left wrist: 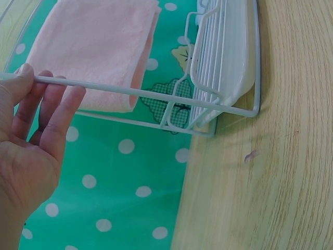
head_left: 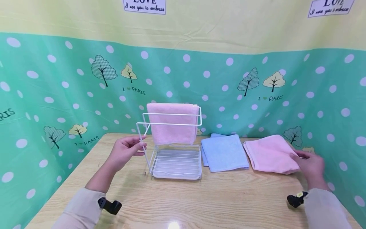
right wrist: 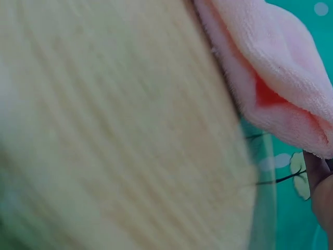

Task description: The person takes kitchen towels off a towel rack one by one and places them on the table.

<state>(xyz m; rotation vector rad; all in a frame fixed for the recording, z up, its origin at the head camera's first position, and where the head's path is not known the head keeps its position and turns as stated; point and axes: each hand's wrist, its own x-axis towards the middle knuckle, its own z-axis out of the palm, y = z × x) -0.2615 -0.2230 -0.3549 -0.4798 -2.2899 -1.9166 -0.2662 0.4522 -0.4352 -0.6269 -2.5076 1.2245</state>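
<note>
**Left Hand (head_left: 125, 151) at White Wire Rack (head_left: 168, 124); Right Hand (head_left: 312, 165) at Folded Pink Towel (head_left: 270, 154)**

The rack, formed from slim white rod with rounded bends, stands on the left half of the wood-grain worktop (head_left: 228, 198), near the rear edge. Its base carries a row of parallel wires above a shallow white tray (head_left: 175, 175) with rounded corners. The hanging pink towel (head_left: 171, 135), soft and matte, is draped in a flat rectangle over the rear upper rail.

The left hand grasps the front left upright: the thumb bears on one side of the rod, the fingertips on the other.

The folded pink towel lies at the rear right corner of the worktop. The right hand pinches its right edge between thumb and fingers. In the right wrist view the pile is plush, and the layers part at a deeper pink gap.

The folded blue towel (head_left: 226, 154), a layered square with slightly offset edges, lies along the rear edge between rack and folded pink towel. Behind the worktop hangs creased fabric (head_left: 183, 65), green with pale dots below a cream band.
</note>
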